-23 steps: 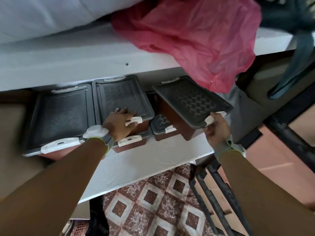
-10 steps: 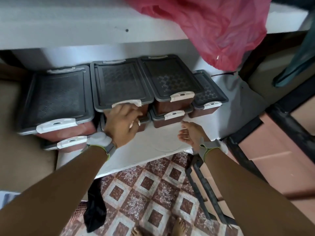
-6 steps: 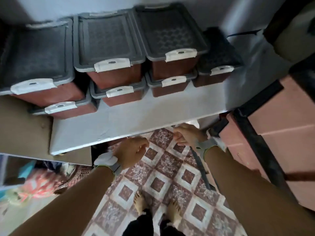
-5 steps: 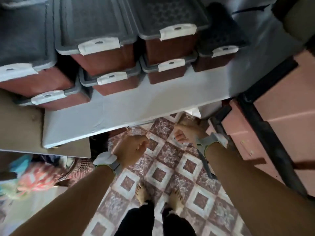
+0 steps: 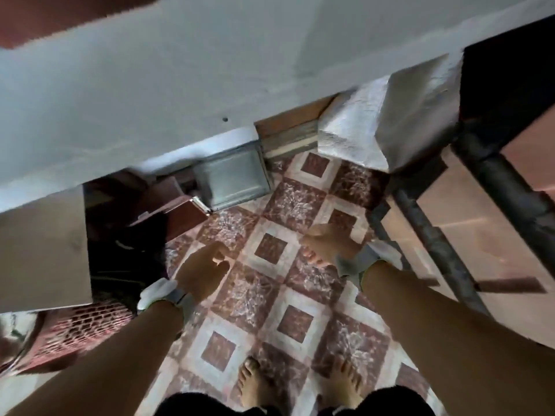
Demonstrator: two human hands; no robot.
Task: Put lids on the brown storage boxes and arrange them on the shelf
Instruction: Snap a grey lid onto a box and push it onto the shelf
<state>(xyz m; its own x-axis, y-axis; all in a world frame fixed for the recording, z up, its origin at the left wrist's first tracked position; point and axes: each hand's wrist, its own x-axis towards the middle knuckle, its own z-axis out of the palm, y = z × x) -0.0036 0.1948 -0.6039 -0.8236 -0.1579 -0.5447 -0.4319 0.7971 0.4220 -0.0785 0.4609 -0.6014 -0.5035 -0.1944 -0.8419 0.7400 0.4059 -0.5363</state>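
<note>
My view points down at the tiled floor. The white shelf (image 5: 210,85) crosses the top of the frame, and only a brown box corner (image 5: 60,19) on it shows at the top left. Below the shelf a brown box (image 5: 180,216) with a white latch stands on the floor, next to a grey rectangular lid (image 5: 234,178). My left hand (image 5: 201,271) hangs over the tiles with loosely curled fingers and holds nothing. My right hand (image 5: 327,244) hangs beside it, also relaxed and holding nothing.
A cardboard panel (image 5: 42,250) hangs at the left above a red woven basket (image 5: 75,328). A foil-wrapped block (image 5: 390,124) sits under the shelf's right end. A dark metal frame (image 5: 435,235) runs down the right side. My bare feet (image 5: 255,382) stand on the patterned tiles.
My right hand set the tilted box on the stack; both hands then left the boxes and dropped over the floor. My view swung down, so the stacked lidded boxes left the frame.
</note>
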